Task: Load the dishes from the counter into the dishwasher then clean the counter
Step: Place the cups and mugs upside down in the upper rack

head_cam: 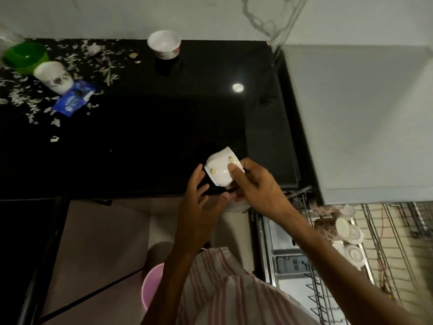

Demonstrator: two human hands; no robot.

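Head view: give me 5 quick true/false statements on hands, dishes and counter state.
1. The right hand grips a white cup tipped on its side. True.
2. The left hand holds a green bowl. False: its fingers are relaxed beside the cup; the green bowl sits at the counter's far left.
3. The counter is wiped clean. False: white scraps litter its left part.
4. A white bowl stands upright near the back wall. True.
5. The dishwasher rack is empty. False: several cups already lie in it.
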